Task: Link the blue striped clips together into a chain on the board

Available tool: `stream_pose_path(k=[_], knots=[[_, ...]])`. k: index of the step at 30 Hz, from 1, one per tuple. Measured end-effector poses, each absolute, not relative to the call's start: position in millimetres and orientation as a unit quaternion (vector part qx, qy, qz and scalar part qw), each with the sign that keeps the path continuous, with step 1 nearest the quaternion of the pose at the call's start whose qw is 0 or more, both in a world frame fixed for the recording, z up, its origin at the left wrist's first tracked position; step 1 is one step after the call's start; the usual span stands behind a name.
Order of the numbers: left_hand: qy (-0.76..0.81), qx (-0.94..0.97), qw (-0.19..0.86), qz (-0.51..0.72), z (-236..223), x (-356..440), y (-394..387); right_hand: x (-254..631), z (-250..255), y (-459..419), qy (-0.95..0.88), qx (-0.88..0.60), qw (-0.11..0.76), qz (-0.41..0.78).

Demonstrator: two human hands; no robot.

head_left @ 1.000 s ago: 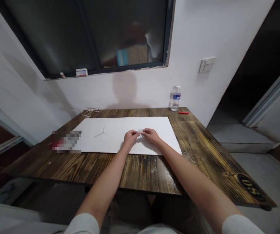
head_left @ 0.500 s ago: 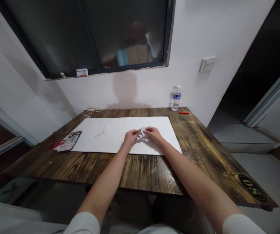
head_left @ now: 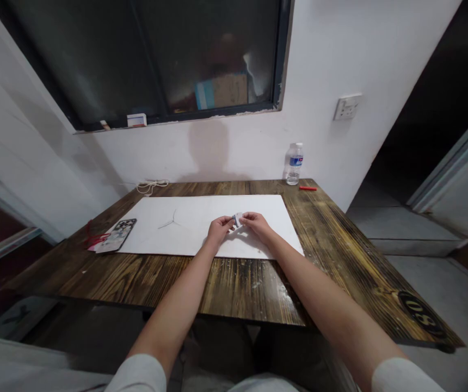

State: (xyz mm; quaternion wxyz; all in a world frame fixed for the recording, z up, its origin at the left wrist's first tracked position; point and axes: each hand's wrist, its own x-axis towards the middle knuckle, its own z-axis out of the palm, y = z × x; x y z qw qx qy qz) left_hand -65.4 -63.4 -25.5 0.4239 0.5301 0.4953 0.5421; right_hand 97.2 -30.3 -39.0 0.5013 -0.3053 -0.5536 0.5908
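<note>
On the large white sheet (head_left: 201,218) atop the dark, burnt-grain wooden bench (head_left: 234,286), the left hand (head_left: 219,230) and right hand (head_left: 256,225) together pinch a small folded white paper (head_left: 238,220), now turned to show a dark-marked face. The fingers (head_left: 244,216) of both are closed on it. By the wall stands a capped clear plastic water bottle (head_left: 294,164), near a thin red stick (head_left: 307,188).

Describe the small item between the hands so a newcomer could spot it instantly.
On the dark wooden table, a large white sheet lies flat. Over its right half, the left hand and right hand pinch a tiny folded white piece with dark marks, apparently paper. Nothing else is held.
</note>
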Motion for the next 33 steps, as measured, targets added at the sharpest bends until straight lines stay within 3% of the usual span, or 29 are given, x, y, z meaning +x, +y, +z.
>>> stream_pose_path(k=[12, 23, 30, 33], knots=[[0.479, 0.531, 0.443, 0.541, -23.0, -65.2, -64.5, 98.2, -36.9, -31.8, -0.547, -0.295, 0.502, 0.601], [0.563, 0.465, 0.347, 0.588, -25.8, -69.7, -61.4, 94.4, -43.1, -24.3, -0.510, -0.317, 0.557, 0.574], [0.592, 0.520, 0.257, 0.560, -30.0, -72.0, -60.5, 92.3, -43.2, -26.2, -0.526, -0.307, 0.554, 0.568], [0.586, 0.532, 0.264, 0.551, -30.4, -70.1, -60.9, 92.7, -41.4, -28.4, -0.527, -0.294, 0.535, 0.591]])
